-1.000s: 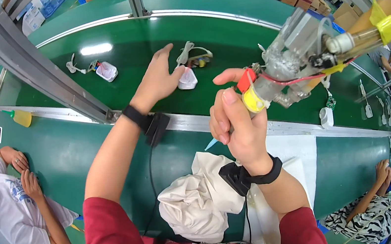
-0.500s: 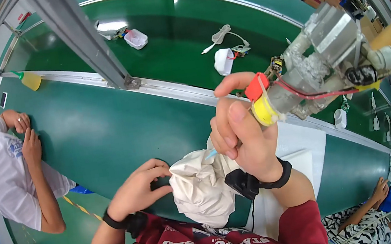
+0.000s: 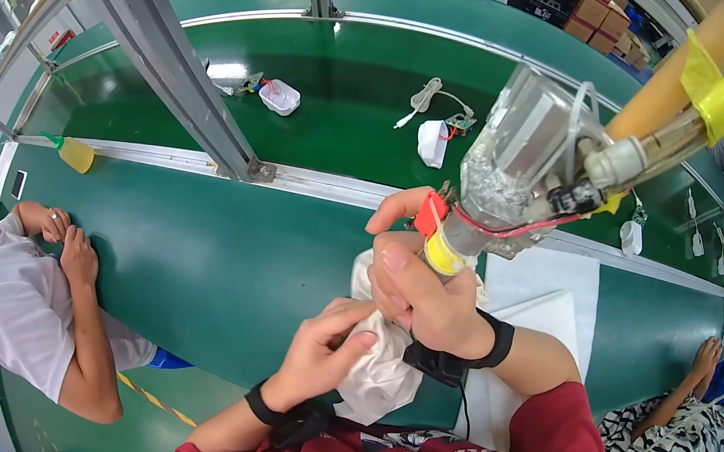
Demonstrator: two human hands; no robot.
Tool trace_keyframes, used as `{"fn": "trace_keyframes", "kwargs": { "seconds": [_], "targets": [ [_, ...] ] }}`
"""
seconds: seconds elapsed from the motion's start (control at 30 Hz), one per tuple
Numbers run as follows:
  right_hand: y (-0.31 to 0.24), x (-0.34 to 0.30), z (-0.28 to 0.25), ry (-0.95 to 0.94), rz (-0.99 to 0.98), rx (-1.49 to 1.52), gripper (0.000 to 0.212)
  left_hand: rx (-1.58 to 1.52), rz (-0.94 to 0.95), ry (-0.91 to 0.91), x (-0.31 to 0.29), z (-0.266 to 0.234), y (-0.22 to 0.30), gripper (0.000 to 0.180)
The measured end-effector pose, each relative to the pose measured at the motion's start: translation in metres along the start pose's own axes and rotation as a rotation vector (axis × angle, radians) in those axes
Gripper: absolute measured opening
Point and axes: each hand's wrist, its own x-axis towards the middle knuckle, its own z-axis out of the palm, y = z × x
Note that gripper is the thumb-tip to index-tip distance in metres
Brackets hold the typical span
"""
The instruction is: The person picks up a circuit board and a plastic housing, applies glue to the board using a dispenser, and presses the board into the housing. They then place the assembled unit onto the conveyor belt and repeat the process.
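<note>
My right hand is wrapped round the handle of a hose-fed gun. The gun has a grey, residue-crusted body, a yellow band and a red trigger piece; its handle is mostly hidden in my fist, and the index finger is stretched toward the red piece. Below that fist lies a crumpled white cloth, bunched at the front edge of the green bench. My left hand pinches the cloth's upper part between thumb and fingers, close beside my right hand.
White sheets lie right of the cloth. Beyond the metal rail, the green conveyor carries white plastic housings with circuit boards and a coiled cable. A metal post rises at left. A co-worker sits left; a yellow bottle stands farther off.
My left hand has moved right and taken hold of the cloth. My right hand and the gun have shifted left and down, closer to it. The co-worker's head has come up.
</note>
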Motion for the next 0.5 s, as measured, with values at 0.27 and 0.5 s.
{"fn": "trace_keyframes", "kwargs": {
  "seconds": [0.27,0.5],
  "targets": [
    [0.012,0.008,-0.003,0.024,-0.062,-0.036,0.025,0.431,0.278,0.043,0.012,0.009,-0.015,0.02],
    [0.0,0.023,-0.014,0.183,-0.054,0.02,0.022,0.284,-0.095,0.019,0.001,0.0,-0.026,0.019]
  ]
}}
